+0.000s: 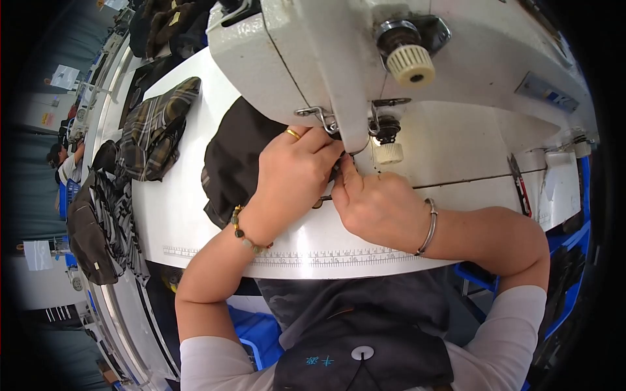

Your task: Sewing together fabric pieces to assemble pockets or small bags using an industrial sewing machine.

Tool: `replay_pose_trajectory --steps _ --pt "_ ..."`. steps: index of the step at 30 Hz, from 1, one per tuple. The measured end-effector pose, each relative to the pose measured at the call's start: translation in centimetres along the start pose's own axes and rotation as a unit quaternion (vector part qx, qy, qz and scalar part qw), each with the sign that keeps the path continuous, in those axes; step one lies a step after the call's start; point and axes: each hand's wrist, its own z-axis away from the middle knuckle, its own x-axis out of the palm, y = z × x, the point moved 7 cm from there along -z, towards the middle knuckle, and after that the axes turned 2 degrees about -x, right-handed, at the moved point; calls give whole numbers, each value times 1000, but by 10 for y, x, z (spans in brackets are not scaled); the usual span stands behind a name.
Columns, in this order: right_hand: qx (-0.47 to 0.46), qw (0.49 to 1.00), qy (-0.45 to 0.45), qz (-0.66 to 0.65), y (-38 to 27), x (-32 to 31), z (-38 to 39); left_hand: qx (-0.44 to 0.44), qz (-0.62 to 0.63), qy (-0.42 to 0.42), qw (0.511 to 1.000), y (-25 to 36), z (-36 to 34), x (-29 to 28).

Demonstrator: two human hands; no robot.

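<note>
A dark brown fabric piece (pixel 236 153) lies on the white sewing table (pixel 189 225), its right end running under the head of a sewing machine (pixel 300 62). My left hand (pixel 293 166) rests over that end, fingers bent and closed on the fabric, with a gold ring and a beaded bracelet showing. Close against it, my right hand (pixel 381 202) pinches the edge of the fabric beside the needle area. A metal bangle circles the right wrist. My fingers and the machine head hide the needle and the exact stitching spot.
Plaid fabric pieces (pixel 160 130) lie at the table's left, near a stack of dark and striped pieces (pixel 104 221). Red-handled thread snips (pixel 520 186) rest at the right. A ruler strip (pixel 313 259) follows the front edge. Another person (pixel 68 166) sits far left.
</note>
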Motion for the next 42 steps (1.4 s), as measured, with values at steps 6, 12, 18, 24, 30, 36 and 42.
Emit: replay_pose_trajectory --steps 6,12,18,24,30,36,42 --pt "2 1000 -1 0 -2 -1 0 -7 -30 -94 995 7 4 0" --pt "-1 1000 0 0 -1 0 1 -3 -29 -92 995 7 4 1" --pt "15 999 16 24 4 2 0 -23 -28 -74 997 3 4 4" --pt "19 1000 15 15 7 1 0 -44 -26 -73 996 2 2 4" --pt "22 1000 10 8 9 2 -3 -54 -8 -61 997 -1 2 3" --pt "25 999 29 -2 11 4 -4 -70 8 -58 996 -3 3 3" --pt "42 996 61 -46 16 1 -2 -28 -42 -122 991 4 4 -12"
